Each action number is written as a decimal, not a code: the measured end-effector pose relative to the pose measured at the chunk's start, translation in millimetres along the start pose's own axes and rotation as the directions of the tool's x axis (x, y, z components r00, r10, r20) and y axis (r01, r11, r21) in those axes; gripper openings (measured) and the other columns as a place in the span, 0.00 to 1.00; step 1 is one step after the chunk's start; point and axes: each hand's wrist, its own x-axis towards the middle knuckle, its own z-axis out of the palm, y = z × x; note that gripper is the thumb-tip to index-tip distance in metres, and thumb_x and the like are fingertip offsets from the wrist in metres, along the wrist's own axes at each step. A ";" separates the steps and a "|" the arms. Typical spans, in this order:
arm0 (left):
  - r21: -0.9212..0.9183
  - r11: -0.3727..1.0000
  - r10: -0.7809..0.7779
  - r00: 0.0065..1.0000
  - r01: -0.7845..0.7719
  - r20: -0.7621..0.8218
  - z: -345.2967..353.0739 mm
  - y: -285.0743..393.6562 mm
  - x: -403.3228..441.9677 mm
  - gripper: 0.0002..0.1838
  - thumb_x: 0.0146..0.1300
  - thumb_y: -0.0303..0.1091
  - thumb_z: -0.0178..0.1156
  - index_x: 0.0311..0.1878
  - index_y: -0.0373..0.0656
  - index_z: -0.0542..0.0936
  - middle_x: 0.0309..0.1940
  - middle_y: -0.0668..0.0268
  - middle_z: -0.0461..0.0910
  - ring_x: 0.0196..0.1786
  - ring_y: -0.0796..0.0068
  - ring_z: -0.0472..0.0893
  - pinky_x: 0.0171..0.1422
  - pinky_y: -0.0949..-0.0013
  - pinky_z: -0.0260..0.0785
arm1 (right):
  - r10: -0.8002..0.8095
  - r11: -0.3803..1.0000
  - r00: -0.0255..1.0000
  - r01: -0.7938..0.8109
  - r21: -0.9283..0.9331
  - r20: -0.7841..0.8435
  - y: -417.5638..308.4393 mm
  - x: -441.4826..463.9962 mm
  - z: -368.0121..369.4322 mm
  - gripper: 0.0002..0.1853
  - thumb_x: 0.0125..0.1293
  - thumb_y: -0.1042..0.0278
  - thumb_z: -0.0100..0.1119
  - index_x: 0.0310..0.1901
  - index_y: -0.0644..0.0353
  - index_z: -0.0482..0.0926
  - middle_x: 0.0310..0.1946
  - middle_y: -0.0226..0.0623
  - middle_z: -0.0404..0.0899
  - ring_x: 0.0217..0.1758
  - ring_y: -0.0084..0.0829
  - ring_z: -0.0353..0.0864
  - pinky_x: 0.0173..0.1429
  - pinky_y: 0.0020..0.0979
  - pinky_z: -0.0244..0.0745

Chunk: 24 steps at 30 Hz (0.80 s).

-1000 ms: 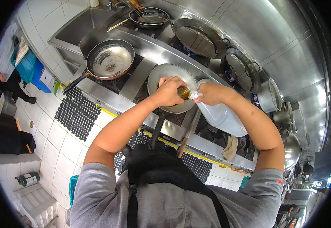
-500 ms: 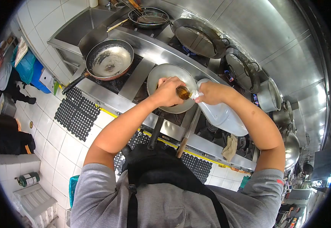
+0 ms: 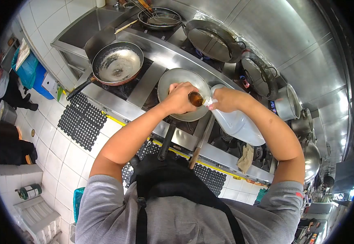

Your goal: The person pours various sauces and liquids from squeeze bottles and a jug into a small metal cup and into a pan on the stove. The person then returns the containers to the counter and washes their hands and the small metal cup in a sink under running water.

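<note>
My left hand (image 3: 180, 98) is closed around a small round cup (image 3: 193, 97) with amber-brown liquid in it. Held over the grey frying pan (image 3: 177, 76), the cup has its rim right against the white neck of a translucent plastic jug (image 3: 238, 125). My right hand (image 3: 225, 100) grips that jug near its neck, and the jug's body slants down toward the front right of the stove. Amber liquid shows where cup and neck meet; which way it flows, I cannot tell. Much of the pan's inside is hidden by my hands.
A worn frying pan (image 3: 119, 67) sits on the left burner. Behind are a pan with strainers (image 3: 160, 19) and dark round pans (image 3: 212, 40). A wooden handle (image 3: 195, 154) and a beige cloth (image 3: 246, 157) lie along the stove's front. Another person (image 3: 16, 91) stands far left.
At far left, the other person has shifted further into view. My hands, the cup and the jug stay almost where they were.
</note>
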 end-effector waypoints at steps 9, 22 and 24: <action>0.006 1.000 -0.016 1.000 0.016 0.002 -0.2 -1.0 0.2 0.36 0.42 0.44 0.81 0.58 0.47 0.84 0.56 0.62 0.81 0.65 0.56 0.77 0.75 0.55 0.53 | 0.004 1.000 1.000 -0.004 0.000 -0.004 -2.1 -0.1 -1.5 0.30 0.71 0.47 0.69 0.55 0.73 0.82 0.52 0.62 0.85 0.59 0.56 0.85 0.63 0.49 0.78; 0.048 0.997 -0.059 0.998 0.059 0.002 -3.9 -9.6 2.4 0.35 0.40 0.43 0.81 0.57 0.45 0.85 0.55 0.61 0.81 0.64 0.57 0.77 0.74 0.56 0.54 | -0.089 0.978 0.971 0.128 0.166 -0.223 13.1 1.2 0.5 0.25 0.72 0.49 0.66 0.49 0.71 0.86 0.41 0.64 0.85 0.47 0.59 0.86 0.55 0.48 0.79; 0.147 0.989 -0.029 1.000 0.030 -0.011 -4.0 -14.7 4.4 0.34 0.40 0.41 0.80 0.56 0.45 0.85 0.54 0.60 0.82 0.63 0.57 0.78 0.74 0.54 0.56 | -0.086 0.972 0.976 0.127 0.199 -0.202 12.9 -3.9 -3.2 0.25 0.73 0.50 0.66 0.48 0.71 0.86 0.40 0.65 0.85 0.47 0.59 0.86 0.54 0.48 0.79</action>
